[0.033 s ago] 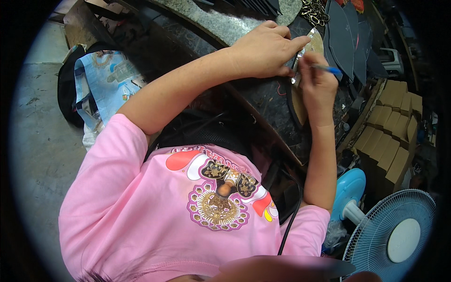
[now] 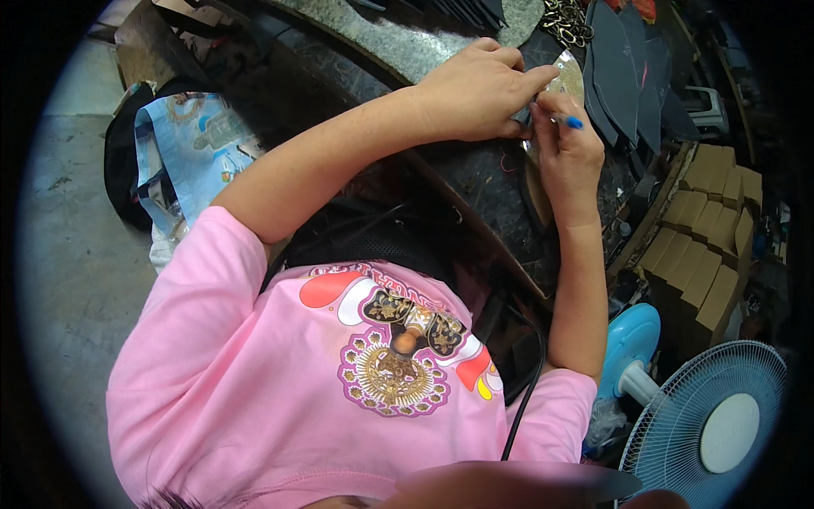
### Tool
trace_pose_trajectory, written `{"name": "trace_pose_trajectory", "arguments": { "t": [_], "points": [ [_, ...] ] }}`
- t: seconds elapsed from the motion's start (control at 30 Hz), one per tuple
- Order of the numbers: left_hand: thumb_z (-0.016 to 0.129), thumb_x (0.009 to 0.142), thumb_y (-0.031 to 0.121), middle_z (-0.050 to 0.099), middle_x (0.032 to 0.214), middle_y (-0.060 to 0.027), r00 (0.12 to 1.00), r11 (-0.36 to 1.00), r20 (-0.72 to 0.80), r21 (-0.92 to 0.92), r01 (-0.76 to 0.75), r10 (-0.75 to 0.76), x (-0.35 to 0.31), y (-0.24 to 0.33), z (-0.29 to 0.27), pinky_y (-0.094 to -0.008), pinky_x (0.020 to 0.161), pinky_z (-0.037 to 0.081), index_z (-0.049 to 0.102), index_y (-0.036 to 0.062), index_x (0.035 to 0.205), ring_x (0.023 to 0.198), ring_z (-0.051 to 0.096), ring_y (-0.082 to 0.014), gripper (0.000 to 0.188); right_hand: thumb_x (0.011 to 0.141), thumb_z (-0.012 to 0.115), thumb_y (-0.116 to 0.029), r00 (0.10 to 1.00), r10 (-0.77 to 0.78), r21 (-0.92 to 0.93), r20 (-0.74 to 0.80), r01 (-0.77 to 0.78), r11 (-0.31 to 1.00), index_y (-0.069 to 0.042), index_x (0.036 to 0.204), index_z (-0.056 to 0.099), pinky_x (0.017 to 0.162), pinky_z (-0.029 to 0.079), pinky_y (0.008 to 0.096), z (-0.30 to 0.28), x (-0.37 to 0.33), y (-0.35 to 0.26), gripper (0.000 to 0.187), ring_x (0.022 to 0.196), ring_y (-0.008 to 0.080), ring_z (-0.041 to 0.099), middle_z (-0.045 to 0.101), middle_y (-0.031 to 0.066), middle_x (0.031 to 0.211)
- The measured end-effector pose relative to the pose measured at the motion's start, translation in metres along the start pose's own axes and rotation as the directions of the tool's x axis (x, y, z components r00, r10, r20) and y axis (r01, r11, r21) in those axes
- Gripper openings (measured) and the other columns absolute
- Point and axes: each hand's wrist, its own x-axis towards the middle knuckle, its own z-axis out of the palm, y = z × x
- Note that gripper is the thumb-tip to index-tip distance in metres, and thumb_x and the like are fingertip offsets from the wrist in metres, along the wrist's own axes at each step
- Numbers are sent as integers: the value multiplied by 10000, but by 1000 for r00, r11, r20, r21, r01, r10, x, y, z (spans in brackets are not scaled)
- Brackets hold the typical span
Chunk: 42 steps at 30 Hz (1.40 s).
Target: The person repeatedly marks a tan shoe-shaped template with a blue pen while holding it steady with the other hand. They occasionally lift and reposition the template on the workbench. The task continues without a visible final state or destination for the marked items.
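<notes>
A pen with a blue end (image 2: 573, 123) is pinched in my right hand (image 2: 575, 157), its tip hidden behind my fingers. The pen meets a long curved flat piece (image 2: 566, 82), tan with a shiny silvery edge, lying on the dark worktable (image 2: 479, 170). My left hand (image 2: 483, 89) comes across from the left, thumb and forefinger holding that piece down by its left edge, the other fingers curled. The lower part of the piece passes under my right wrist. Whether there are two layers there I cannot tell.
Dark flat cut pieces (image 2: 616, 72) lie stacked right of my hands, beside a metal chain (image 2: 568, 24). A grey stone slab (image 2: 398, 38) lies beyond. Small brown cardboard boxes (image 2: 695, 225) and a fan (image 2: 704, 424) stand at the right. A black cord (image 2: 532, 390) hangs near my right arm.
My right hand has shifted slightly left with the pen, and the pen's blue end has swung left with it. My left hand stays in place.
</notes>
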Motion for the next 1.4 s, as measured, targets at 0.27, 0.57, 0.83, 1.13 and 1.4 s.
{"name": "trace_pose_trajectory", "arguments": {
  "t": [0.27, 0.57, 0.83, 1.13, 1.4],
  "points": [
    [789, 805, 384, 700, 1129, -134, 995, 997, 86, -49, 55, -50, 3, -3, -4, -423, 1023, 423, 511, 91, 1368, 1168, 605, -303, 693, 1024, 621, -178, 898, 432, 634, 80, -380, 674, -88, 1077, 639, 499, 386, 190, -10, 27, 35, 106, 589, 47, 541, 655, 1, 823],
    [790, 808, 372, 690, 1133, -141, 989, 995, 125, -61, 82, -74, 5, -1, -10, -414, 1031, 420, 548, 79, 1333, 1162, 607, -298, 648, 1008, 641, -174, 873, 457, 766, 169, -409, 497, -86, 1046, 655, 501, 415, 182, -2, 37, 55, 97, 571, 36, 541, 642, -1, 789],
    [785, 805, 382, 691, 1130, -122, 983, 997, 175, -52, 58, -48, 5, -1, -14, -412, 1042, 409, 568, 70, 1327, 1179, 594, -276, 646, 996, 656, -204, 973, 224, 315, -56, -195, 929, -100, 1016, 653, 486, 453, 255, 14, 48, 54, 106, 564, 73, 592, 653, 6, 795],
    [748, 833, 397, 665, 1243, -13, 987, 1000, 156, 3, -24, 24, 4, -2, -9, -405, 1044, 405, 631, 175, 1301, 1195, 577, -235, 531, 1016, 626, -187, 901, 430, 421, 52, -410, 809, -90, 1114, 626, 454, 445, 200, 17, 53, 66, 138, 550, 58, 599, 674, 57, 850],
    [725, 852, 412, 644, 1310, 20, 990, 998, 137, 41, -43, 37, 3, -3, -5, -406, 1052, 400, 665, 208, 1282, 1207, 566, -222, 480, 1002, 647, -200, 770, 636, 696, 48, -482, 532, -90, 1039, 632, 470, 428, 236, 16, 60, 65, 117, 534, 68, 546, 640, 26, 808]
  ]
}}
